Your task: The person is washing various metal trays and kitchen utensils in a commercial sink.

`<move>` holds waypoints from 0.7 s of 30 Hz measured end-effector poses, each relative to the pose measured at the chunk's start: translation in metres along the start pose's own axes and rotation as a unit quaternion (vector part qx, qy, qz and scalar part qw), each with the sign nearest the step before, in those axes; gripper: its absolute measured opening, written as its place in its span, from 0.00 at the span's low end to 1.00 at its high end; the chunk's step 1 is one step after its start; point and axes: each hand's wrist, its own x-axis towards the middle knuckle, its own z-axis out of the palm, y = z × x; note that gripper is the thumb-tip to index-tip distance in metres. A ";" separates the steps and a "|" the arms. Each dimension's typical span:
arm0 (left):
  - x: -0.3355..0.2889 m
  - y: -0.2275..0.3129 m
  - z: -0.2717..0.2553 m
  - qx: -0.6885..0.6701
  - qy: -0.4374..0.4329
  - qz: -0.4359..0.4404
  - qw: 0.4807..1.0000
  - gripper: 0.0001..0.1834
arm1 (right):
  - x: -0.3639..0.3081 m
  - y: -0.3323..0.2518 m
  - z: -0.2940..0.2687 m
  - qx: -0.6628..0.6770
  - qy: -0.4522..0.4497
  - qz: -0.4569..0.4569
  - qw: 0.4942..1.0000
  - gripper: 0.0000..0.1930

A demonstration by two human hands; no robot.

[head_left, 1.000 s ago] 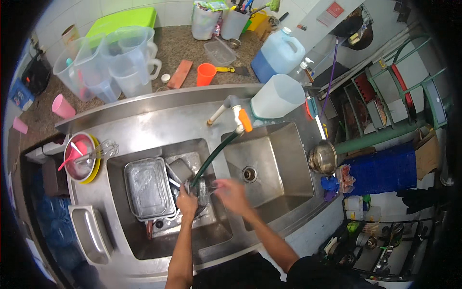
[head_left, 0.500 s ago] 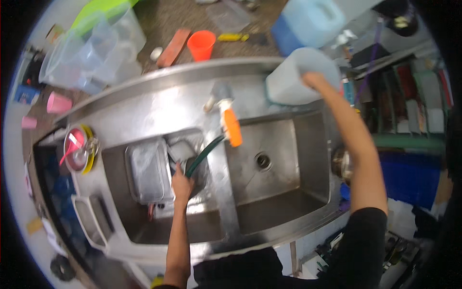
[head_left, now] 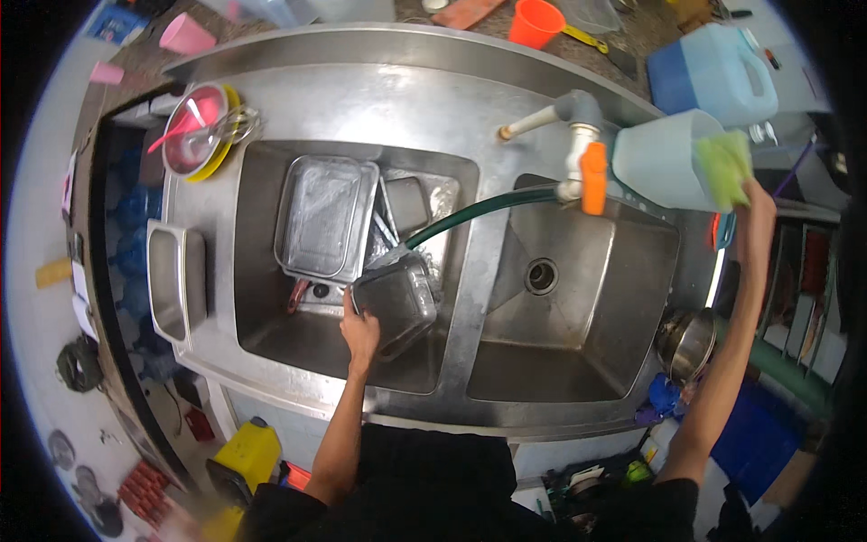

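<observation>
In the left basin, my left hand grips the rim of a small rectangular metal pan, which tilts under the end of a green hose. A larger rectangular metal pan lies beside it, over other metalware. At the mouth of a translucent white plastic container, my right hand is closed on a light green scrubbing cloth, blurred by motion. The hose runs from a tap with an orange handle.
The right basin has a drain. Metal bowls with a whisk and a deep metal pan stand on the left rim. Behind the sink are an orange cup and a jug of blue liquid. A steel pot sits at the right.
My right hand has come out of the white container with the green cloth. My left hand has gone from beside the hose to the small pan's rim. The view has shifted.
</observation>
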 end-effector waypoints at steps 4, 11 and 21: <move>-0.008 -0.009 -0.020 0.002 -0.018 -0.034 0.999 0.32 | -0.108 -0.014 -0.015 0.384 0.002 -0.018 0.923 0.07; -0.004 -0.034 -0.032 -0.027 0.024 -0.047 0.998 0.36 | -0.287 -0.006 0.221 0.602 -0.138 0.371 0.693 0.33; 0.008 -0.042 -0.017 0.068 -0.007 -0.055 0.996 0.41 | -0.416 0.151 0.518 -0.064 -0.131 0.306 0.941 0.18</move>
